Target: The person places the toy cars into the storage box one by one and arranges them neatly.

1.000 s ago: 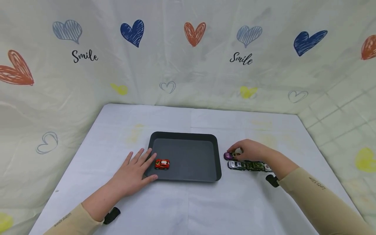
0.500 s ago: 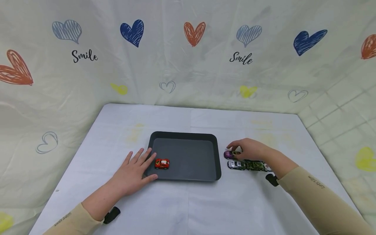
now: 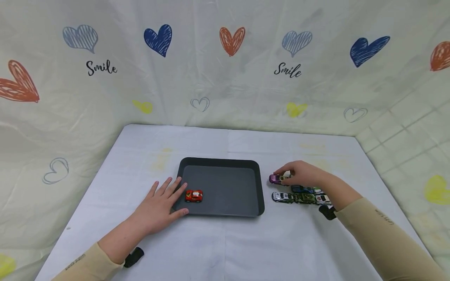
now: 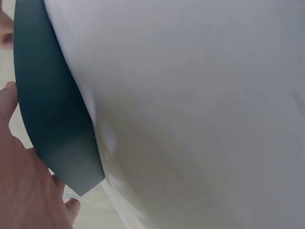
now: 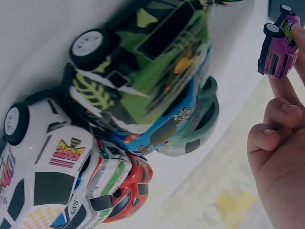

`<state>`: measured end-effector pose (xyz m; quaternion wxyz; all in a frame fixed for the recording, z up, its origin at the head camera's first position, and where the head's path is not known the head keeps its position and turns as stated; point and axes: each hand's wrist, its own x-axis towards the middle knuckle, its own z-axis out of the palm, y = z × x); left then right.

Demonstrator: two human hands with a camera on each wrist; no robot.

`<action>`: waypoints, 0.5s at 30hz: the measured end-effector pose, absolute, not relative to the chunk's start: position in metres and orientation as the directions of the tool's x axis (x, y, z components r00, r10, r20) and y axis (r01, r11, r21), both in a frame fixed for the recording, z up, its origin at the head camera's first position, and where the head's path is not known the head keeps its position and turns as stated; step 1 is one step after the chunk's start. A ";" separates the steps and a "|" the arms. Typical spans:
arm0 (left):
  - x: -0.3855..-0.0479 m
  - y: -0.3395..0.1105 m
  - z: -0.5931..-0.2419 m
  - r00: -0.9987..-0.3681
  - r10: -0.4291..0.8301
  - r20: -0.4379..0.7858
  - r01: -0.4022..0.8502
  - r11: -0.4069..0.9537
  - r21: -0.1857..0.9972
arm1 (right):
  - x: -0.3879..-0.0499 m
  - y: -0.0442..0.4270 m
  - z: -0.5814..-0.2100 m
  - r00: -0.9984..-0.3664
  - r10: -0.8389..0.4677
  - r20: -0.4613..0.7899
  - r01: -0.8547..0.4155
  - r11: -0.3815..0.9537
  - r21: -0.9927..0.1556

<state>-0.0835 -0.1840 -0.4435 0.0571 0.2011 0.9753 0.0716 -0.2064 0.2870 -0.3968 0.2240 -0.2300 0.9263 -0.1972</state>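
Observation:
Between right thumb and fingers I pinch a purple toy car (image 3: pixel 275 179), held just beyond a cluster of other toy cars; in the right wrist view the purple toy car (image 5: pixel 280 52) looks raised off the table. My right hand (image 3: pixel 306 174) hides part of it. With fingers spread, my left hand (image 3: pixel 154 210) rests at the left edge of a dark grey tray (image 3: pixel 228 191). A red toy car (image 3: pixel 194 196) sits inside the tray near those fingertips. The left wrist view shows the tray's outer side (image 4: pixel 52 105) beside my left hand (image 4: pixel 28 186).
Right of the tray stand a silver car (image 3: pixel 282 197), a green camouflage car (image 3: pixel 304 198), a white car (image 3: pixel 322 199) and a blue car (image 3: pixel 302 189) close together. Behind them, the right wrist view shows a red car (image 5: pixel 133 195). A white cloth (image 3: pixel 218 249) covers the table.
My right hand has moved slightly away from me with the purple car, off the silver car's side, uncovering the blue car. The left hand, tray and red car in it have stayed put.

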 end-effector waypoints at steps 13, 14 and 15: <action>-0.082 -0.184 -0.442 -0.912 0.399 -0.095 0.384 0.912 0.143 | -0.214 0.279 -0.384 -0.793 -0.515 -0.327 -0.288 0.789 -0.543; -0.082 -0.183 -0.441 -0.912 0.400 -0.092 0.386 0.912 0.142 | -0.215 0.278 -0.382 -0.791 -0.516 -0.330 -0.283 0.785 -0.551; -0.082 -0.183 -0.440 -0.911 0.402 -0.090 0.387 0.910 0.147 | -0.216 0.275 -0.381 -0.788 -0.518 -0.332 -0.279 0.782 -0.557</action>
